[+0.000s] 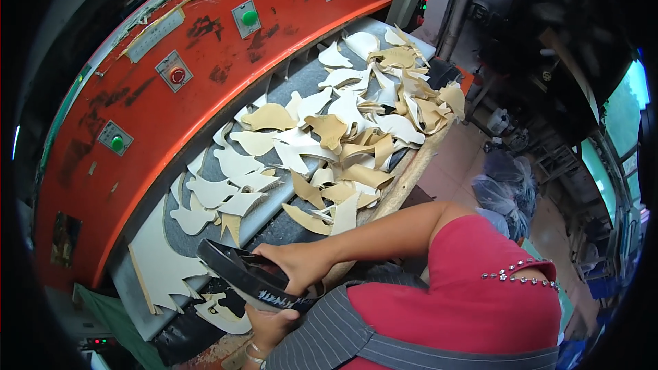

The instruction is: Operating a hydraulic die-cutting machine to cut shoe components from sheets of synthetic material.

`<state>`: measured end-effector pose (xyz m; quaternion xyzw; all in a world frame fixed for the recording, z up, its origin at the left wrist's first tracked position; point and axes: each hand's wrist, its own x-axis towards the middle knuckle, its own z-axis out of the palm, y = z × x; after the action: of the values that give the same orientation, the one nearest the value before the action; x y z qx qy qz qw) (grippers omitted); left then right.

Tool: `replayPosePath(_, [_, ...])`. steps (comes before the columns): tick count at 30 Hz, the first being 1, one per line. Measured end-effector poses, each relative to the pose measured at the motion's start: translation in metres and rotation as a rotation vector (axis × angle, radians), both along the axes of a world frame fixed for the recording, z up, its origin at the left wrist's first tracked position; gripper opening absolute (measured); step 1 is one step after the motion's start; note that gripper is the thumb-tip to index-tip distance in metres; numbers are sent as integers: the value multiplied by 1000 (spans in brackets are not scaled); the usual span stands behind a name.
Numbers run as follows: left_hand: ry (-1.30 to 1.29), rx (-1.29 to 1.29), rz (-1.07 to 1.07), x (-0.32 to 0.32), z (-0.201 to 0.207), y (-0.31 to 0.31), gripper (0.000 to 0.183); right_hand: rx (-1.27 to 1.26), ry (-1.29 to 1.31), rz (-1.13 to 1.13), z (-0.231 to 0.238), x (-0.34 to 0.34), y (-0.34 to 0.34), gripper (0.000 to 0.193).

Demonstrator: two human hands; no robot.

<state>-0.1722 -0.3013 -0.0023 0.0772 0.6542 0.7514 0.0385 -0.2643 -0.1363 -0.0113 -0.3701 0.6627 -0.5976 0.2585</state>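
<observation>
A black cutting die, a hollow thick-walled frame with pale handwritten marks on its side, is tilted in front of my body at the near edge of the machine bed. My right hand reaches in over its top, the thumb inside the hollow and the fingers hidden behind the wall. Under its near side, my left hand is closed on the lower wall, a bracelet at the wrist. Just left of the die lies a large cream sheet with jagged cut edges. A curved cream offcut sits below it.
Many cream and tan cut pieces lie heaped over the grey machine bed. Behind rises a red press beam with green buttons and a red button. Plastic bags stand on the tiled floor at right.
</observation>
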Motion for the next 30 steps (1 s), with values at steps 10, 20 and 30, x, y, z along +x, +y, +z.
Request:
replayPosePath(10, [222, -482, -211, -6, -47, -25, 53, 214, 110, 325, 3, -30, 8, 86])
replayPosePath(20, [184, -508, -105, -13, -35, -11, 51, 73, 58, 288, -9, -28, 15, 78])
replayPosePath(30, [190, -523, -57, 3, -33, -16, 48, 57, 124, 254, -7, -19, 21, 81])
